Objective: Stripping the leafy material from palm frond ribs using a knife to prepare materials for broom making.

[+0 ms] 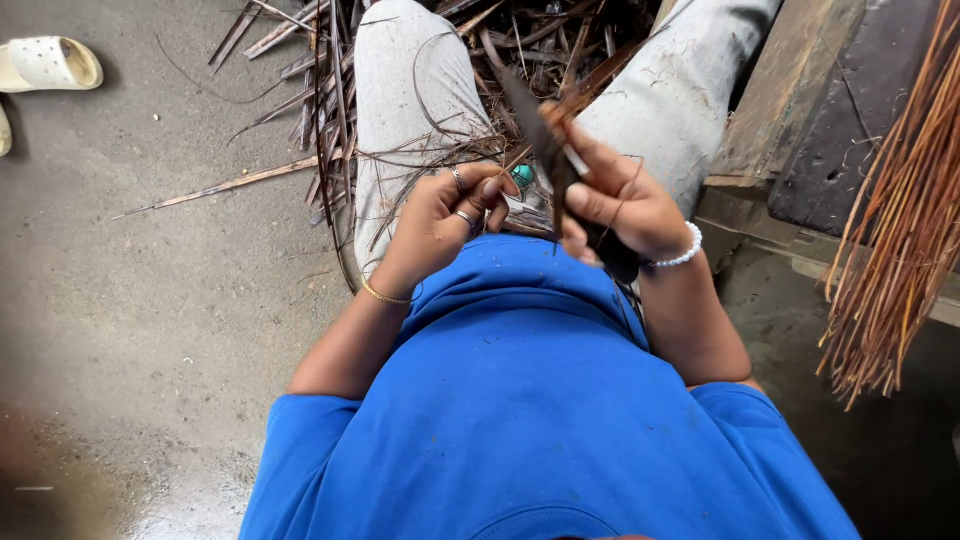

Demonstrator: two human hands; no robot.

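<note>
1. I cannot see where the dark knife blade point(545, 150) meets its handle; my right hand point(620, 200) hides that part, fingers clenched around it.
2. My left hand point(445, 215), just left of the blade, pinches one thin leaf strip point(440, 150); its far end blurs into the litter.
3. Beyond the blade lie uncountable dry leaf scraps point(300, 60).
4. One bundle of stripped ribs point(900, 230) stands right of it, cut off.
5. One white sandal point(50, 62) lies far left.
</note>
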